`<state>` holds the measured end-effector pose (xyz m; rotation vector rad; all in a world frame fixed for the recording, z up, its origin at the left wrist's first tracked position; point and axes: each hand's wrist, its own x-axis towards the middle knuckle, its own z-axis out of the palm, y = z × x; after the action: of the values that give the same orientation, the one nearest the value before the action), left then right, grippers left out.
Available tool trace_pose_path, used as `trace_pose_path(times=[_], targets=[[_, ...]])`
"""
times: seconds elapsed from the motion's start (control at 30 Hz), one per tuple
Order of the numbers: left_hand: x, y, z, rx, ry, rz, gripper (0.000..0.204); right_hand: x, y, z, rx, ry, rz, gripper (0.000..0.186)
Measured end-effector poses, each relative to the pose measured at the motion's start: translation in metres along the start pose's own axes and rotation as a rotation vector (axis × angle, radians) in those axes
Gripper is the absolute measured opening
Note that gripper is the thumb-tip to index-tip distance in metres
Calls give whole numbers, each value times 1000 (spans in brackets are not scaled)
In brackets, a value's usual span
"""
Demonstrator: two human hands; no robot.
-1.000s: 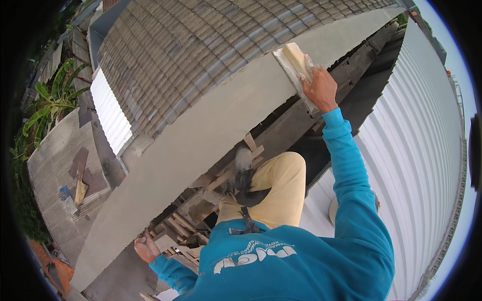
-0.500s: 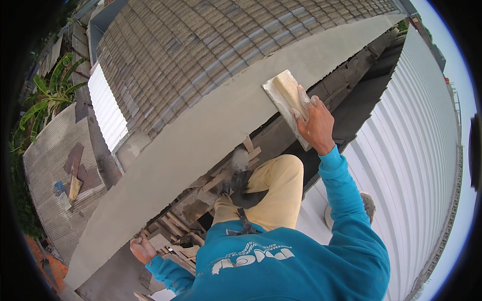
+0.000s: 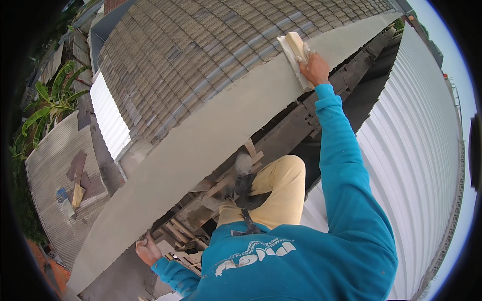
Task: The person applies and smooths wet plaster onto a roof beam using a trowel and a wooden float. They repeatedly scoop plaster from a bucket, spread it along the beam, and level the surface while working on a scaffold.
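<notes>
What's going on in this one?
A person in a blue top has the right hand gripping a float with a pale wooden handle, held across a smooth grey band beside a tiled roof. The left hand is at the band's lower edge, nearer the body; its exact grip is unclear. A ribbed metal roof lies to the right.

Tiled roof (image 3: 196, 55), pale sky (image 3: 454, 57)
</notes>
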<state>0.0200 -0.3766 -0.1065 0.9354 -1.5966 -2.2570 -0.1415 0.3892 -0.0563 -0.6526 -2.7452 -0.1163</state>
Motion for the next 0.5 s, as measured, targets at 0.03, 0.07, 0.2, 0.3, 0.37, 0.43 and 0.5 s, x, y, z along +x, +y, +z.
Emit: trace_pose_path(times=[0.03, 0.07, 0.2, 0.3, 0.37, 0.43, 0.5], targets=[[-4, -1, 5, -7, 9, -4, 14, -28, -23, -16, 56, 17, -69, 41], [-7, -4, 6, 19, 25, 23, 14, -60, -48, -33, 138, 82, -166, 37], [-10, -4, 4, 142, 19, 73, 5, -172, -136, -99, 358, -217, -382, 37], [-2, 4, 4, 143, 1, -14, 5, -187, -144, -115, 395, -296, -404, 42], [1, 7, 6, 113, 20, -47, 6, -173, -131, -105, 394, -211, -429, 39], [-9, 13, 18, 96, 53, -35, 7, -148, -111, -88, 370, -182, -430, 34], [-9, 12, 14, 89, 70, -19, 7, -108, -87, -70, 296, -95, -351, 32]])
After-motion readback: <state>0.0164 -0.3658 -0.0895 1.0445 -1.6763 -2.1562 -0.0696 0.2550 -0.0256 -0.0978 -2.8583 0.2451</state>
